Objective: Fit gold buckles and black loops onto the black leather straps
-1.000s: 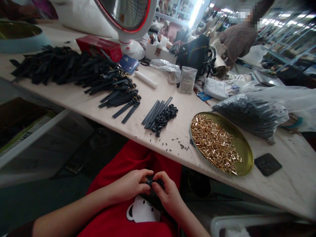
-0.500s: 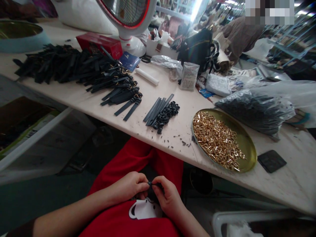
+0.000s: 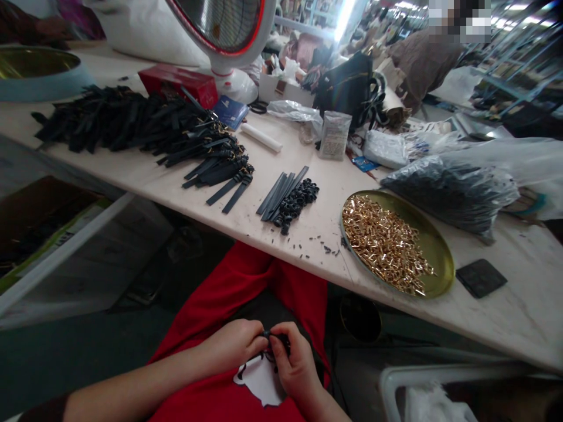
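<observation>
Over my lap, my left hand [image 3: 237, 343] and my right hand [image 3: 294, 354] meet fingertip to fingertip, both closed in a pinch. Between them shows a small part of a black strap [image 3: 266, 333]; the fingers hide the rest of it. On the table beyond lie several flat black strips [image 3: 281, 193], beside a heap of small black loops [image 3: 295, 205]. To the right, a round tray [image 3: 442, 258] holds a pile of small gold-coloured metal pieces [image 3: 382, 243]. A long pile of black straps with gold fittings [image 3: 145, 126] stretches along the left side of the table.
Toward the back stand a fan [image 3: 229, 35], a red box [image 3: 178, 82] and a small bag of beads or bits [image 3: 335, 136]. A large plastic bag [image 3: 453, 187] and a black square pad [image 3: 481, 278] lie at right. Below the table's edge is a white bin [image 3: 387, 387].
Both hands have shifted slightly down in the view, still pinched together on the black strap. The view has tilted a little; the things on the table stay as they were.
</observation>
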Tool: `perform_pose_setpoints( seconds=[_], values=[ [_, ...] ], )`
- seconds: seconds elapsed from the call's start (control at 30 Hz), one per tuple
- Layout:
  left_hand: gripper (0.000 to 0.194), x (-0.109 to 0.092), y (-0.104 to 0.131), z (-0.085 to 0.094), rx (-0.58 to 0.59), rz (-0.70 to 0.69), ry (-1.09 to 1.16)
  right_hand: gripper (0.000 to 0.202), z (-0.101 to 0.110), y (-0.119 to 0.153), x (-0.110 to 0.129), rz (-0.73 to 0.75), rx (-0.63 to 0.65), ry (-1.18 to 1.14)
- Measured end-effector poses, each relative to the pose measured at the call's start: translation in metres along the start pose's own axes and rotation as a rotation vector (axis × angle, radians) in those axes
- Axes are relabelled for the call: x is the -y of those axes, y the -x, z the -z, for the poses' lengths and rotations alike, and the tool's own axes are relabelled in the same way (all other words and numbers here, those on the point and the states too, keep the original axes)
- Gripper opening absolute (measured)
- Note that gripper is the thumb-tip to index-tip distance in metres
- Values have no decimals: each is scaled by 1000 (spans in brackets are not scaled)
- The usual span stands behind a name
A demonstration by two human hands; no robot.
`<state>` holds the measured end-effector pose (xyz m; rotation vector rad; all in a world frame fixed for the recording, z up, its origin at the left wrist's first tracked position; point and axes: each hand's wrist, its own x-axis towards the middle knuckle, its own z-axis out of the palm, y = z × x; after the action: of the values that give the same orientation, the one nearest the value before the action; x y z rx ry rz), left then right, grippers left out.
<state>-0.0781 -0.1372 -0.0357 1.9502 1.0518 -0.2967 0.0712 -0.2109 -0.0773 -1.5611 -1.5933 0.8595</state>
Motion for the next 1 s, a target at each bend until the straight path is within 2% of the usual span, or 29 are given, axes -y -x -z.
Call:
perform_pose_setpoints(
  seconds=[0.17,0.3,0.4,0.5,0.6,0.67,0.73,0.8,0.87,0.9,0.93,1.0],
  values=[
    [29,2,-2,-10,32,-3,-4,11,1,6,-5,-14,59,-33],
    [29,4,-2,-1,40,0,-4,17,11,-4,-4,-83,172,2],
    [28,1,-1,4,59,4,-29,17,14,-6,-4,-58,262,91],
    [27,-4,-2,2,91,9,-63,20,6,0,-9,31,214,91],
    [27,-5,-10,9,63,20,-61,16,-2,-13,-18,51,75,97],
    [27,-5,-19,31,-22,19,-34,12,1,-40,-19,73,4,90],
    [28,-4,-30,65,-160,-8,-8,27,13,-77,-14,121,-5,41],
    [32,1,-46,106,-333,-45,-4,44,30,-116,-9,104,-37,-10],
    [32,14,-69,144,-572,-8,-82,47,46,-147,-9,79,-110,4],
    [32,24,-82,160,-740,47,-160,45,52,-159,-12,71,-137,23],
    [34,35,-96,174,-857,59,-264,41,56,-169,-16,65,-158,42],
    [36,60,-125,196,-895,1,-444,33,60,-180,-29,69,-163,58]
  ],
)
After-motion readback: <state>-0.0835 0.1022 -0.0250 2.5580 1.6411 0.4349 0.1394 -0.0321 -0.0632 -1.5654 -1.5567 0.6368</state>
